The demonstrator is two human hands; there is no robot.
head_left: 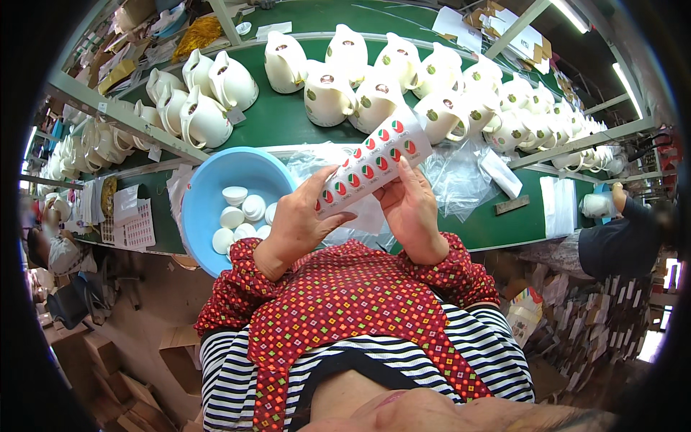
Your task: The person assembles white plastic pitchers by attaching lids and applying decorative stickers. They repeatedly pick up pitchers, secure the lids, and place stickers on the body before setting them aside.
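Both my hands hold a sticker sheet [371, 167] in front of my chest, over the table's near edge. It is white with rows of round red and green stickers, and it slants up to the right. My left hand [306, 219] grips its lower left end between thumb and fingers. My right hand [412, 210] holds the lower right part, thumb on the front and fingers behind. Left of my left hand stands a light blue basin [194, 212] with several white round lids [253, 207] inside. Cream jugs [327, 93] with printed fruit designs stand in rows beyond the sheet.
Clear plastic bags [457, 176] lie right of my hands, near a short flat bar [512, 205] on the green table [252, 122]. More cream jugs [205, 119] stand at the back left by a metal frame [137, 124]. Another person [622, 234] works at the far right.
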